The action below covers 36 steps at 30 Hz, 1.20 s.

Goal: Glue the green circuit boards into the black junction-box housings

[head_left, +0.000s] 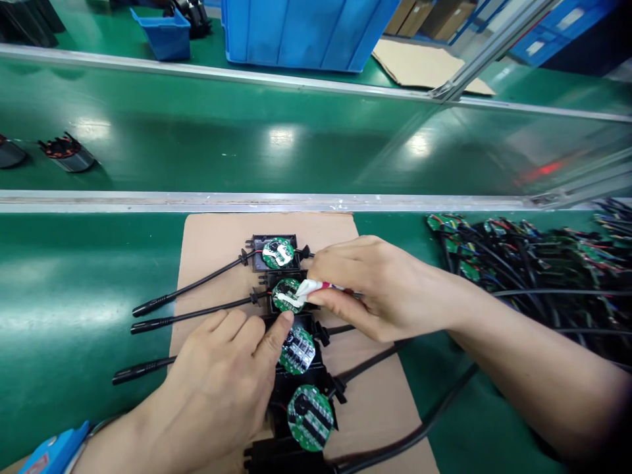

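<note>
My right hand pinches a white tube with red marking, its tip on a round green circuit board. A streak of white paste lies on that board. My left hand is closed, one fingertip pressed at the board's lower edge; its other fingertips are hidden. Farther back, another round board carries a white paste strip and sits over a black case with cables. Nearer me, two more round boards, one beside my left fingertip and one below it, show no white paste.
Brown cardboard lies under the row on the green table. Black cable ends stick out left. Many wired boards are heaped at right. A metal rail crosses behind; beyond stand a wire-topped metal cylinder and a blue bin.
</note>
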Each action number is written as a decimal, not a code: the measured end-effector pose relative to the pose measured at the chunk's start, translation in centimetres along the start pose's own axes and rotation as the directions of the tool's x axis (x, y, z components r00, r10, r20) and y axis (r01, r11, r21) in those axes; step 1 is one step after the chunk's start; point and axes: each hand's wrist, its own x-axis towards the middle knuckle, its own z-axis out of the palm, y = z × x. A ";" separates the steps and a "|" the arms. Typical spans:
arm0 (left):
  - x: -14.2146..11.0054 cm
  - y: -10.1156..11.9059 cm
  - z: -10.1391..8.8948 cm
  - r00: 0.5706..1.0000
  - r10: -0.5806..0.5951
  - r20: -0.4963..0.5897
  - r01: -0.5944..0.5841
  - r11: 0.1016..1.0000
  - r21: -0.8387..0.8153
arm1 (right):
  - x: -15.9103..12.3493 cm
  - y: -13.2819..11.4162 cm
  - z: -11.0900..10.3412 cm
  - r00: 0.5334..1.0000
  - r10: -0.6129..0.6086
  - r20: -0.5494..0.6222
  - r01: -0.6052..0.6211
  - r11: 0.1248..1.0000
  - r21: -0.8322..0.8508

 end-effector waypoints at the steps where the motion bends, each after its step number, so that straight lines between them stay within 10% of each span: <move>1: 0.0 0.0 0.0 1.000 0.001 -0.001 -0.001 1.000 0.001 | 0.0 0.1 0.0 1.000 -0.002 -0.002 0.002 1.000 -0.007; 28: 0.1 0.2 -0.2 1.000 0.010 -0.013 -0.009 1.000 0.016 | -1.6 0.2 0.4 0.991 0.004 -0.135 -0.015 0.997 -0.081; 36: 0.9 -1.2 -3.0 0.977 -0.194 -0.084 0.156 0.931 -0.331 | -3.5 -2.6 0.9 0.936 0.139 -0.324 -0.137 0.990 0.029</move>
